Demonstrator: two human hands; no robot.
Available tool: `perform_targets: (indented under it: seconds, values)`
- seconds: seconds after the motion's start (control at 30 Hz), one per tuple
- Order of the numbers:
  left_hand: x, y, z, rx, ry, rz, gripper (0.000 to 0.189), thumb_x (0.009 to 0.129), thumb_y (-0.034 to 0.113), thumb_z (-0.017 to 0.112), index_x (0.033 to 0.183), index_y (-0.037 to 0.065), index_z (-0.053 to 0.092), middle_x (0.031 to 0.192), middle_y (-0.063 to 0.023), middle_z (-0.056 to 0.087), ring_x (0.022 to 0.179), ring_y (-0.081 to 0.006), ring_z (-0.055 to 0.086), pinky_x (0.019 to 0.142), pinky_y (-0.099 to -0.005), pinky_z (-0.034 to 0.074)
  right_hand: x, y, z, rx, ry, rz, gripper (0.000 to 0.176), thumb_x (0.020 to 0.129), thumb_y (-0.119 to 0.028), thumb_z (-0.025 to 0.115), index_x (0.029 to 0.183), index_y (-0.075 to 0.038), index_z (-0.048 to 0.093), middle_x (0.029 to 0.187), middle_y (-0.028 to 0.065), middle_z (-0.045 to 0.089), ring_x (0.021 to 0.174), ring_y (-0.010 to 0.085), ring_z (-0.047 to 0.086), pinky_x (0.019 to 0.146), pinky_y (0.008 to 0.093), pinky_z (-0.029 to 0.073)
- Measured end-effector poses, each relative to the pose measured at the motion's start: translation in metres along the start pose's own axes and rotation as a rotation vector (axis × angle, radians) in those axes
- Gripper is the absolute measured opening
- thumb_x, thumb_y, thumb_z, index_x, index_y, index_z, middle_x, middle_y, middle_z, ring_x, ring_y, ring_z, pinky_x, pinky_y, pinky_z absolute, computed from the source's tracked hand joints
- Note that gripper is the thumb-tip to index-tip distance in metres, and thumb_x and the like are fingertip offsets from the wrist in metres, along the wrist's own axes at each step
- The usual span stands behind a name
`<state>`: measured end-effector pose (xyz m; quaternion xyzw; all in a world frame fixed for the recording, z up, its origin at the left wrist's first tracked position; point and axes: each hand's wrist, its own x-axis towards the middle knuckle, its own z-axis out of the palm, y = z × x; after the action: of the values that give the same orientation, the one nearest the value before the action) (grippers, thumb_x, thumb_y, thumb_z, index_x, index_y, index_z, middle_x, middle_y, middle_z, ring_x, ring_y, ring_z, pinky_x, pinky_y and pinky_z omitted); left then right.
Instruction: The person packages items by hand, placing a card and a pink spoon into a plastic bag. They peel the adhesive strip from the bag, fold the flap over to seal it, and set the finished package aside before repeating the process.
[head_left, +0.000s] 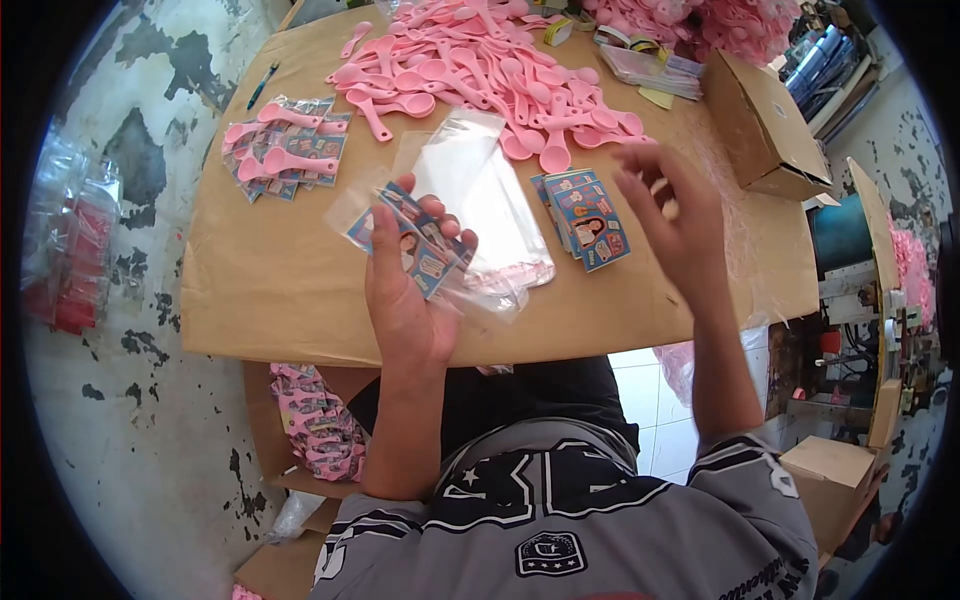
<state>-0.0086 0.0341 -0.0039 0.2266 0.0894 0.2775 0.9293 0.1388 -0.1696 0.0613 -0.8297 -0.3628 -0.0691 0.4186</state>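
Head view: a person's left hand (405, 300) is closed on a clear bag (452, 282) just above the near edge of the counter (270, 290), fingers curled over its front. Inside the thin, glossy, crinkled bag sits a flat rectangular card (425, 262), printed in blue with small cartoon figures. The right hand (675, 215) hangs open over the counter, fingers spread and slightly blurred, gripping nothing, just beside a fanned stack of cards (590, 220). Between the hands lies a pile of empty bags (490, 200), smooth and shiny. A heap of pink plastic spoons (480, 70), round-bowled and short-handled, covers the far side of the counter, which is wrapped in matte brown paper. Filled packets (285, 150), each with a spoon over a card, lie to the left; a cardboard box (765, 125) stands to the right.
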Motion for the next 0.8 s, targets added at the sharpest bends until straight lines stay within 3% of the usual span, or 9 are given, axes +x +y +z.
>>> perform_targets:
  seconds: [0.03, 0.23, 0.33, 0.43, 0.53, 0.57, 0.67, 0.8]
  values:
    - [-0.004, -0.004, 0.005, 0.007, -0.004, -0.026, 0.048, 0.108, 0.040, 0.057, 0.142, 0.007, 0.052, 0.105, -0.0047, 0.063, 0.092, -0.0139, 0.063, 0.088, -0.0343, 0.056, 0.015, 0.005, -0.005, -0.078, -0.050, 0.050, 0.017, 0.094, -0.006, 0.069, 0.111, -0.004, 0.073, 0.094, 0.0104, 0.073, 0.082, 0.0229, 0.071, 0.070, 0.0330, 0.055]
    - [-0.017, -0.027, 0.018, 0.133, -0.069, -0.125, 0.053, 0.109, 0.045, 0.052, 0.143, 0.005, 0.050, 0.106, -0.0046, 0.065, 0.093, -0.0144, 0.063, 0.085, -0.0364, 0.058, 0.080, 0.068, 0.034, -0.269, -0.212, -0.476, 0.038, 0.091, -0.006, 0.068, 0.128, -0.014, 0.069, 0.116, 0.0088, 0.072, 0.107, 0.0251, 0.070, 0.084, 0.0393, 0.057]
    - [-0.018, -0.028, 0.014, 0.154, -0.061, -0.104, 0.052, 0.109, 0.044, 0.053, 0.143, 0.005, 0.050, 0.106, -0.0048, 0.065, 0.093, -0.0144, 0.063, 0.085, -0.0360, 0.058, 0.094, 0.062, 0.047, -0.420, -0.342, -0.450, 0.044, 0.087, -0.008, 0.071, 0.130, -0.018, 0.068, 0.118, 0.0074, 0.070, 0.111, 0.0258, 0.068, 0.088, 0.0426, 0.055]
    - [-0.016, -0.023, 0.011, 0.136, -0.022, -0.066, 0.051, 0.108, 0.042, 0.056, 0.143, 0.005, 0.050, 0.106, -0.0051, 0.064, 0.092, -0.0146, 0.063, 0.086, -0.0357, 0.057, 0.107, 0.067, 0.048, -0.386, -0.305, -0.567, 0.030, 0.093, -0.006, 0.068, 0.122, -0.012, 0.071, 0.108, 0.0067, 0.067, 0.090, 0.0277, 0.067, 0.077, 0.0381, 0.055]
    - [-0.008, -0.021, 0.004, -0.006, -0.008, -0.004, 0.049, 0.107, 0.039, 0.060, 0.141, 0.006, 0.051, 0.106, -0.0060, 0.063, 0.092, -0.0148, 0.063, 0.089, -0.0352, 0.056, 0.106, 0.060, 0.023, -0.133, -0.144, -0.483, 0.026, 0.093, -0.003, 0.069, 0.118, -0.011, 0.071, 0.099, 0.0060, 0.063, 0.088, 0.0215, 0.066, 0.072, 0.0348, 0.055]
    - [-0.004, -0.021, -0.001, -0.048, -0.018, 0.055, 0.047, 0.106, 0.037, 0.062, 0.139, 0.006, 0.052, 0.107, -0.0067, 0.063, 0.092, -0.0155, 0.062, 0.091, -0.0353, 0.055, 0.099, 0.048, 0.009, -0.099, -0.059, -0.491, 0.017, 0.098, -0.002, 0.066, 0.114, -0.004, 0.067, 0.099, 0.0059, 0.065, 0.088, 0.0167, 0.068, 0.068, 0.0304, 0.055]
    - [0.003, -0.023, 0.004, -0.038, 0.045, 0.241, 0.045, 0.105, 0.037, 0.063, 0.137, 0.007, 0.053, 0.108, -0.0069, 0.063, 0.094, -0.0160, 0.062, 0.093, -0.0363, 0.055, 0.066, 0.051, -0.010, 0.290, 0.169, -0.193, 0.014, 0.100, -0.005, 0.066, 0.112, 0.002, 0.063, 0.097, 0.0087, 0.068, 0.085, 0.0184, 0.074, 0.071, 0.0295, 0.058]
    - [0.012, -0.025, 0.012, -0.034, 0.102, 0.342, 0.046, 0.105, 0.037, 0.064, 0.137, 0.007, 0.053, 0.111, -0.0072, 0.063, 0.097, -0.0180, 0.062, 0.099, -0.0379, 0.053, -0.007, 0.025, -0.028, 0.605, 0.225, 0.308, 0.015, 0.098, -0.009, 0.070, 0.101, 0.002, 0.061, 0.093, 0.0074, 0.067, 0.084, 0.0147, 0.072, 0.069, 0.0259, 0.056]
